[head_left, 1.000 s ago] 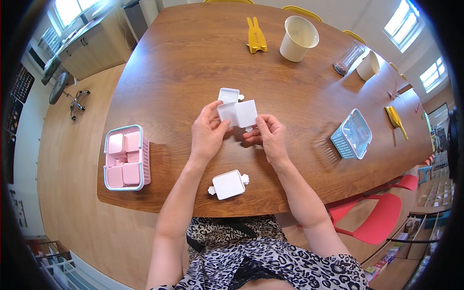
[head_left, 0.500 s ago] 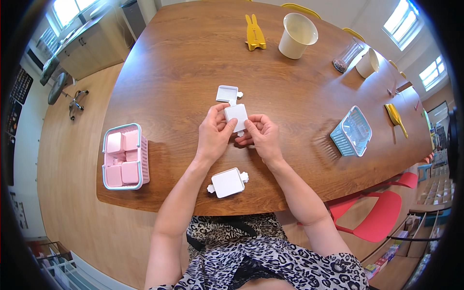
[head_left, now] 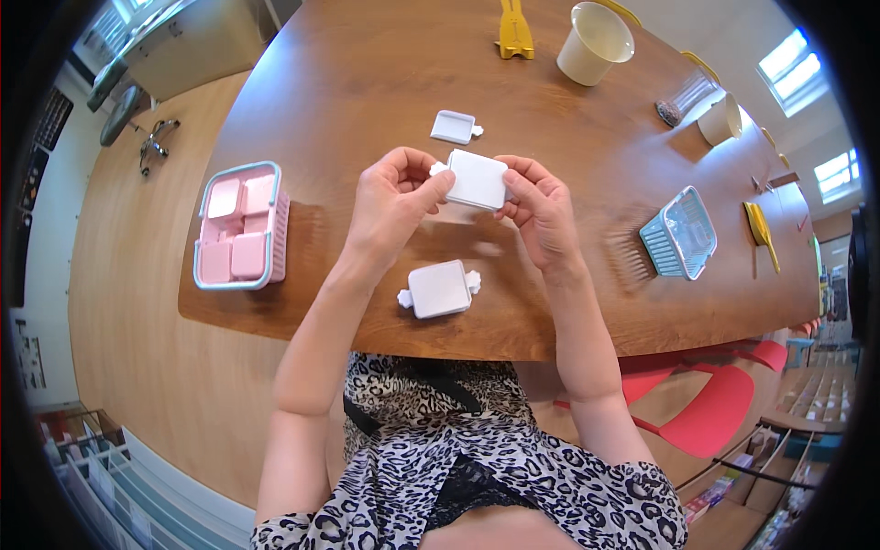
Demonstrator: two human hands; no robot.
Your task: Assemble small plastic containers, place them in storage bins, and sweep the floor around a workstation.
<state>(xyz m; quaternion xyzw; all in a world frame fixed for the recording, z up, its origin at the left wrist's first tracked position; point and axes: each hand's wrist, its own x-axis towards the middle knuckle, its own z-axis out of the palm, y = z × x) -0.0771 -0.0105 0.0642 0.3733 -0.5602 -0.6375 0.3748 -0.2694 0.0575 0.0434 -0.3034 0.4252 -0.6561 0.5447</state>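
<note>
Left hand (head_left: 390, 197) and right hand (head_left: 543, 206) hold a flat white case (head_left: 478, 179) between them, seemingly lifted off the counter (head_left: 353, 110), mid-front of the body. Left fingers pinch the left end by its scalloped tab; right fingers pinch the right edge, thumb on top, fingertips under. Any tab on the right is covered, can't tell. Open white tray piece (head_left: 453, 126) lies just beyond; second white case (head_left: 438, 290) with a tab at each end lies nearer the body. Pink basket (head_left: 280, 220) with pink boxes (head_left: 247, 254) stands left, blue basket (head_left: 662, 249) right.

Risks, judged: grip is only at the ends, so a slack thumb could let the case slip and drop onto the counter. Uneven pressure could twist it or skew the two layers, if it is two-part. Pulling hard on the left tab might bend or snap it, since it looks thin. Tray piece sits close; a forward knuckle could nudge it. Lowering carelessly could knock the second case, which lies between the forearms.
</note>
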